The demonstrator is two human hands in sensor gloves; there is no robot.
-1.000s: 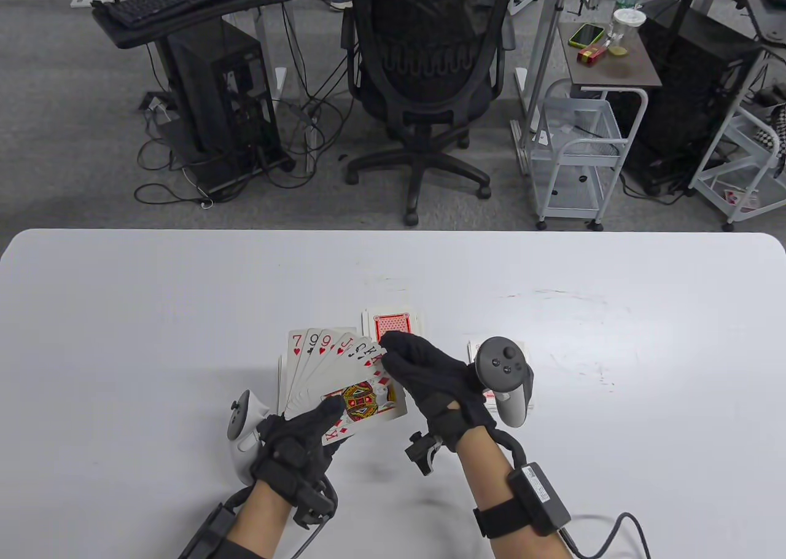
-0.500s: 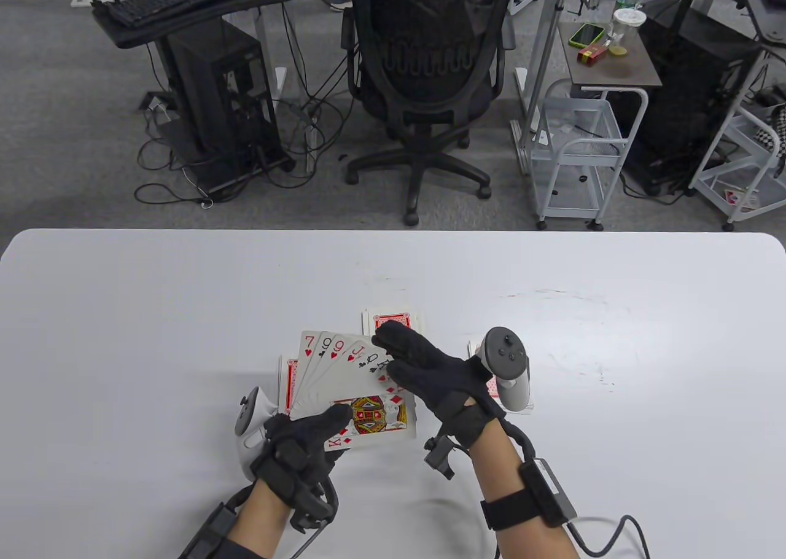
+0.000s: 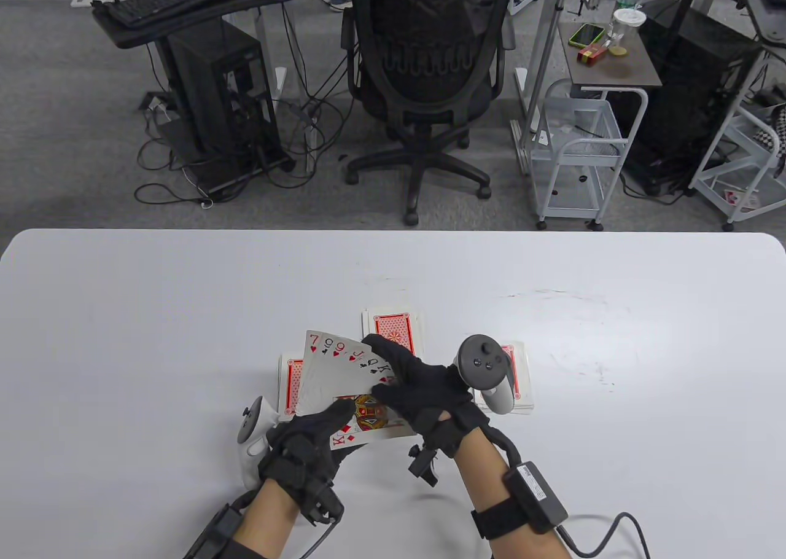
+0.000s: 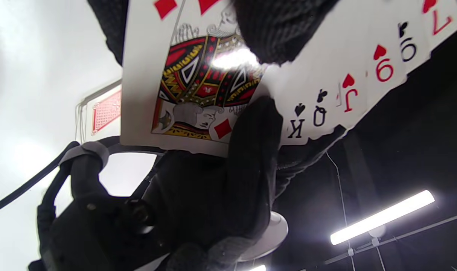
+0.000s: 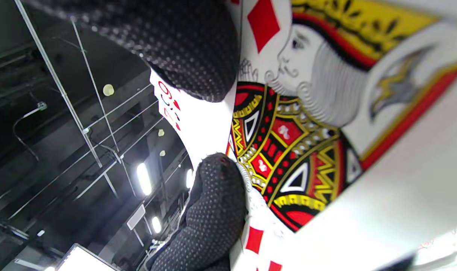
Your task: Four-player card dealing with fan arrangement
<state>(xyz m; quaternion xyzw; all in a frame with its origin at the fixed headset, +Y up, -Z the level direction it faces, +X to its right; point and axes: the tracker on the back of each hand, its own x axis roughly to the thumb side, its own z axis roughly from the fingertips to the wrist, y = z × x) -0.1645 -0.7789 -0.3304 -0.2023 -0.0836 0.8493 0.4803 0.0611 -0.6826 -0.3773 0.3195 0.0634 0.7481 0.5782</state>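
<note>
My left hand (image 3: 331,422) grips the lower corner of a face-up fan of cards (image 3: 334,371), thumb on top. The fan shows a 7, nines, J, Q and K, with the king of diamonds (image 3: 368,413) in front. My right hand (image 3: 396,379) pinches the fan's right side, thumb on the king and fingers behind the top edge. In the left wrist view the fan (image 4: 326,75) spreads to the right, with both thumbs on the king of diamonds (image 4: 202,82). The right wrist view is filled by the king of diamonds (image 5: 300,124) between two gloved thumbs.
Three face-down red-backed piles lie on the white table (image 3: 123,338): a far pile (image 3: 393,327), a left pile (image 3: 290,384) partly behind the fan, and a right pile (image 3: 517,378) beside my right tracker. An office chair (image 3: 424,92) stands beyond the far edge.
The fan has narrowed, its cards squeezed closer together. My right hand slid left and down along the fan toward my left hand, uncovering more of the right pile.
</note>
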